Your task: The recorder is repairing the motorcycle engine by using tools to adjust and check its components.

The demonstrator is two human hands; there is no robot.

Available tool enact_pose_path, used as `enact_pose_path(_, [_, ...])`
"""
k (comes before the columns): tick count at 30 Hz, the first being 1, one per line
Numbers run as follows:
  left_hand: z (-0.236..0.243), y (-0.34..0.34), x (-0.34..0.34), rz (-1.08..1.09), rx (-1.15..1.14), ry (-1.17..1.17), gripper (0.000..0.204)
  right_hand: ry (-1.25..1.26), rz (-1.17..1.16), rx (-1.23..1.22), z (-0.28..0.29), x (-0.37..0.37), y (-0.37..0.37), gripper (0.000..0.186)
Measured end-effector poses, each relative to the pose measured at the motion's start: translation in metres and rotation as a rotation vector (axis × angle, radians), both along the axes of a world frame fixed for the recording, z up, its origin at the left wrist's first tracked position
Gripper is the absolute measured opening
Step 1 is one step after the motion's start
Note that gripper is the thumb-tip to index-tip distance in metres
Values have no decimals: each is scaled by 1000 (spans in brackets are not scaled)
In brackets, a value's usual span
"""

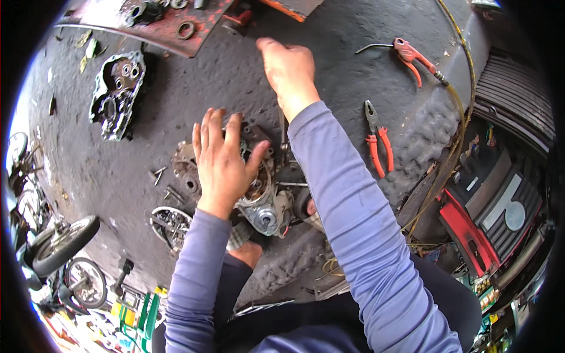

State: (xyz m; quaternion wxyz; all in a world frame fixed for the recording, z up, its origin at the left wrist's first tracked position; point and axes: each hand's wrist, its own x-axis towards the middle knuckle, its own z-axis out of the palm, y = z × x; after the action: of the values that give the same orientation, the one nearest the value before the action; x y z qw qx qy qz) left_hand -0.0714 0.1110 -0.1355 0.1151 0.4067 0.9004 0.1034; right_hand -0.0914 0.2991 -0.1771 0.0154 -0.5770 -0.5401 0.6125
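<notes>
A greasy, opened metal engine block [266, 219] lies on the dark floor in front of me, between my feet. My left hand [222, 162] rests over its upper part with the fingers stretched and apart, hiding some of it. Beyond the block, my right hand [288, 69] is closed in a fist. Just below that wrist a thin metal shaft [283, 129] runs down toward the block; whether the fist grips it is hidden. Several loose bolts [172, 193] and a round metal part [168, 226] lie left of the block.
Orange-handled pliers [382, 150] and a red air blow gun [408, 54] on a yellow hose [469, 88] lie to the right. An engine casing [118, 94] sits at the far left, near a red metal tray [203, 26]. Motorcycle wheels [66, 246] stand left; a red-and-black case [465, 226] lies right.
</notes>
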Motion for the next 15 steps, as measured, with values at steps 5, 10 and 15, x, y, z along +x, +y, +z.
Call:
enact_pose_path(5, [-22, -41, -1, 10, -54, -11, 70, -73, 26, 303, 12, -3, -11, 43])
enact_pose_path(10, [-26, -42, 2, 27, 50, -1, 68, -115, 34, 495, 14, -3, -11, 40])
enact_pose_path(15, [-28, -47, 2, 75, 85, -34, 68, -160, 27, 495, -3, -16, -4, 45])
